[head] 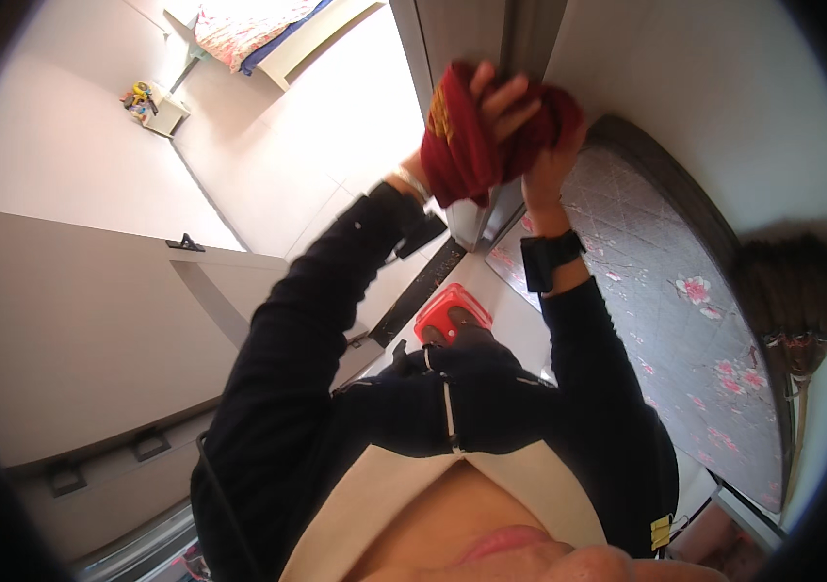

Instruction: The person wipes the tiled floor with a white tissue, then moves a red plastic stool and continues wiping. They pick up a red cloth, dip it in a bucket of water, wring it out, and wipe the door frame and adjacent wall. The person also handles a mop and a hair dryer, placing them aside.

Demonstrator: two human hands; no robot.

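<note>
A dark red cloth (460, 160) with a yellow printed or stitched patch is bunched up against the edge of a door frame (449, 33), high in front of me. My left hand (508, 109) lies within its folds, fingers spread across the red fabric and slightly blurred. From below and to the right, my right hand (551, 178) grips the cloth's other end; the fabric covers its fingertips. Black bands circle both forearms near the wrists. Under my feet is a red plastic stool (451, 297), standing beside a dark threshold strip (420, 291).
A flower-patterned mattress (631, 291) leans along the right wall, with a broom (795, 305) beside it. To the left is a grey door (93, 327) with a black handle (186, 243). Beyond the doorway stand a bed (297, 47) and a small white cabinet (166, 113) holding several items.
</note>
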